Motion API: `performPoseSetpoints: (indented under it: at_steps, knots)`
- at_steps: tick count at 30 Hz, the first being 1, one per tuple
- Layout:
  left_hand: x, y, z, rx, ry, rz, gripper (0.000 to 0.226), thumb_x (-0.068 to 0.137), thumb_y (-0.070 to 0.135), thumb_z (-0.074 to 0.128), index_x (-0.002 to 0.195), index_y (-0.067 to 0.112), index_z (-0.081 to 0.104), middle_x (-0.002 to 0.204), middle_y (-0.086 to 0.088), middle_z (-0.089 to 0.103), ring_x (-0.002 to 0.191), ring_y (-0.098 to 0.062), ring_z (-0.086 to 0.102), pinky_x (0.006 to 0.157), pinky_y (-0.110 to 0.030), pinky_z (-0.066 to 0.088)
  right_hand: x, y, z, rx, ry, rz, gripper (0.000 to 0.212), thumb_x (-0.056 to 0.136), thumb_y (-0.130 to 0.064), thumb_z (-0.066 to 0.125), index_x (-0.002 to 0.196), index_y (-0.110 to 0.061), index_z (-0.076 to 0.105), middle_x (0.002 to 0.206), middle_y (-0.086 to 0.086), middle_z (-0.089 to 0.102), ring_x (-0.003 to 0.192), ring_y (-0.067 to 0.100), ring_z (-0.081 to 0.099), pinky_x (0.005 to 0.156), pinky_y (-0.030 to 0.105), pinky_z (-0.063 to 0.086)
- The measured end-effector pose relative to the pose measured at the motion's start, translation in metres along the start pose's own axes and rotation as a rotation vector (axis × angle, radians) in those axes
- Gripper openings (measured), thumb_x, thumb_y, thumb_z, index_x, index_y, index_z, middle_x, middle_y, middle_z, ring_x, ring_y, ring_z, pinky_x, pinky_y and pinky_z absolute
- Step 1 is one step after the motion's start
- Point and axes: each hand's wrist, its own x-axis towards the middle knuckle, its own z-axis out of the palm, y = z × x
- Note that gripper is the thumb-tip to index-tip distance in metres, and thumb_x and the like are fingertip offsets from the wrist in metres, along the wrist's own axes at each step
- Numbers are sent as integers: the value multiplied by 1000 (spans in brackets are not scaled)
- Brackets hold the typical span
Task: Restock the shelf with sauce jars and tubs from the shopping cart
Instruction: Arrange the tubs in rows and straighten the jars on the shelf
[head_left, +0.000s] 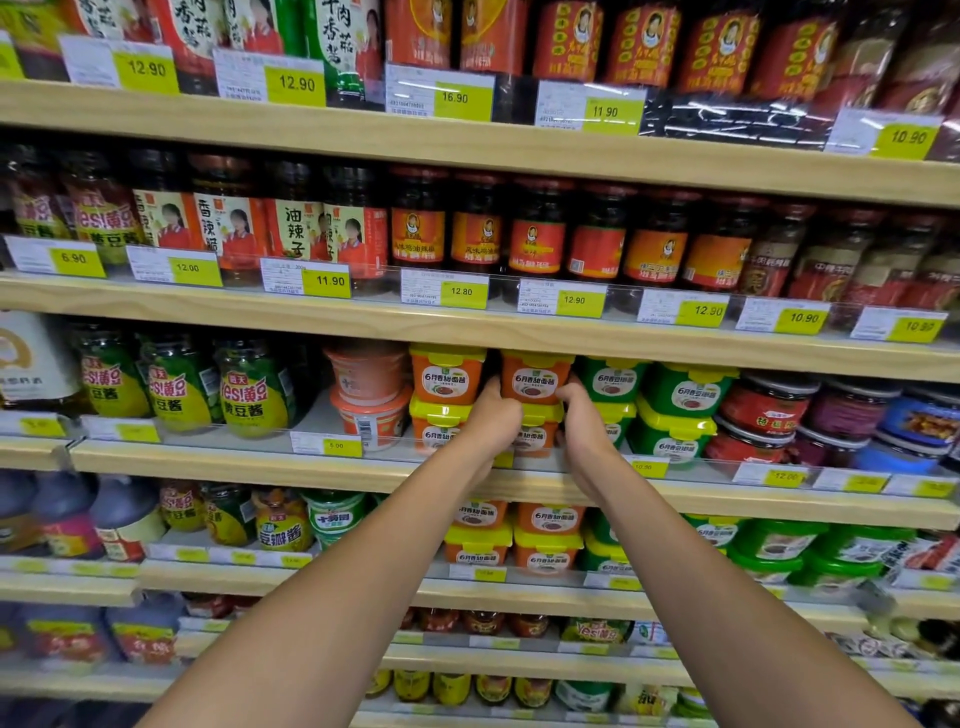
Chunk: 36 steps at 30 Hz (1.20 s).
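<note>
Both my arms reach up to the third shelf (260, 462). My left hand (493, 421) and my right hand (584, 421) clasp the two sides of a stack of orange sauce tubs with yellow lids. The upper orange tub (535, 379) sits on a lower orange tub (537, 436), which my hands partly hide. A second stack of orange tubs (447, 382) stands just to the left, touching my left hand. Green tubs with yellow lids (680, 395) stand to the right. The shopping cart is out of view.
Pale orange round tubs (366, 384) and green-yellow soybean paste jars (254, 389) stand left on the same shelf; red and blue tubs (763, 410) are at the right. The shelf above (467, 322) hangs low over the stack. Shelves above and below hold several jars and tubs.
</note>
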Motion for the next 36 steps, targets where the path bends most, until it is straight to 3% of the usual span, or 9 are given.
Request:
performPoseSetpoints:
  at_steps: [4,9,12,15,18,22,26,30,36]
  knots:
    - [-3,1,-1,13,-13,-2,52,94,9,51,143,25,49,130,-3,64,116,-24,62,97,-42,55,-1,-1,0,8,-18,-16,33,94,-18,45,123,-23,61,100,4,72,84,15,69,57,22,53]
    - [-19,5,-6,119,-9,65,60,90,4,50,146,25,45,130,-2,61,121,-24,58,101,-42,51,-6,3,-3,-42,-89,-58,37,92,-19,46,125,-29,61,111,4,73,97,19,71,72,31,57]
    - [-39,1,-20,244,-14,146,59,93,7,51,146,31,43,120,10,58,113,-18,59,93,-34,50,-9,1,-4,-35,-107,-61,35,94,-17,45,123,-28,61,107,1,74,89,12,72,68,27,55]
    - [-59,-16,-52,313,145,269,42,96,10,54,132,31,56,110,19,59,94,-7,64,81,-30,54,-5,2,-3,-74,-106,-64,32,96,-19,46,123,-27,62,109,0,74,96,15,71,75,32,58]
    - [-59,-39,-98,366,393,329,28,91,9,62,110,29,54,109,9,56,97,-13,64,79,-34,54,2,5,-1,-136,-81,-63,30,94,-25,52,121,-34,62,111,-4,74,102,18,71,90,45,58]
    - [-45,-55,-144,451,608,378,57,87,12,73,136,13,44,131,-6,44,123,-25,48,102,-33,43,0,10,2,-263,-44,-83,44,92,-31,55,135,-39,52,124,-8,67,113,18,64,91,44,56]
    - [-19,-58,-169,529,476,270,101,83,24,82,158,13,17,156,-11,31,144,-26,34,115,-41,36,-8,10,4,-367,-24,-126,56,94,-15,59,144,-32,41,128,-6,60,111,16,60,66,21,54]
    - [4,-54,-185,628,332,149,101,70,41,87,150,21,29,142,-10,54,129,-33,55,102,-50,49,-9,15,1,-509,-47,-201,79,83,-6,74,149,-27,34,129,-4,59,117,17,57,99,39,49]
    - [11,-50,-191,692,329,136,82,71,51,83,134,17,43,129,-15,63,115,-39,62,91,-48,53,-6,19,0,-544,-46,-222,87,80,-6,79,150,-26,32,134,-3,57,122,18,55,105,42,47]
